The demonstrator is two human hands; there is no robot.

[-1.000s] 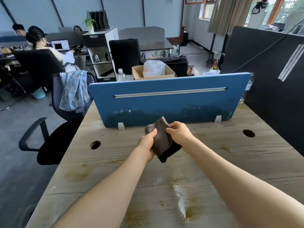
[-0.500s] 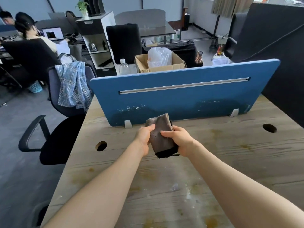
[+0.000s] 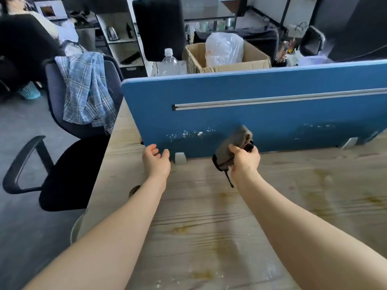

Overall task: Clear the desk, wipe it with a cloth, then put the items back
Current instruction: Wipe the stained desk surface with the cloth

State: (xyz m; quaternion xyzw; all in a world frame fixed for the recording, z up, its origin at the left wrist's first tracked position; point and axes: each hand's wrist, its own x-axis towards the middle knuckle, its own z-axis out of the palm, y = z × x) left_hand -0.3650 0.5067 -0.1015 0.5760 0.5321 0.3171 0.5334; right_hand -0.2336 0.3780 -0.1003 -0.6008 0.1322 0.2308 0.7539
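1. Nearest the camera, the wooden tabletop [image 3: 209, 237] carries no items. Yellowish stains and pale specks remain on its surface. Judgement: the clearing step is complete and the wiping step is in hand; the stains suggest the wiping is not finished.

2. Both forearms extend forward over the tabletop, roughly parallel, toward its far edge.

3. Left hand [image 3: 156, 162]: empty, fingers loosely spread and slightly curled, palm turned inward. It hangs just in front of the lower left corner of the blue divider panel [image 3: 251, 91]. Whether it touches the tabletop cannot be determined.

4. Right hand [image 3: 244, 162]: closed in a fist around the grey cloth [image 3: 234, 143]. The cloth is bunched; its upper fold projects above the fist against the lower part of the panel, and a dark loop hangs below the fist. The cloth appears held clear of the tabletop.

5. Next move, as a judgement: lower the bunched cloth flat onto the tabletop and apply pressure across the stained areas. The left hand is free to steady the body or the panel.

6. Beyond the panel: a water bottle [image 3: 169, 63] and a cardboard box [image 3: 226, 59] holding a plastic bag. Whether these belong to the cleared items cannot be determined.
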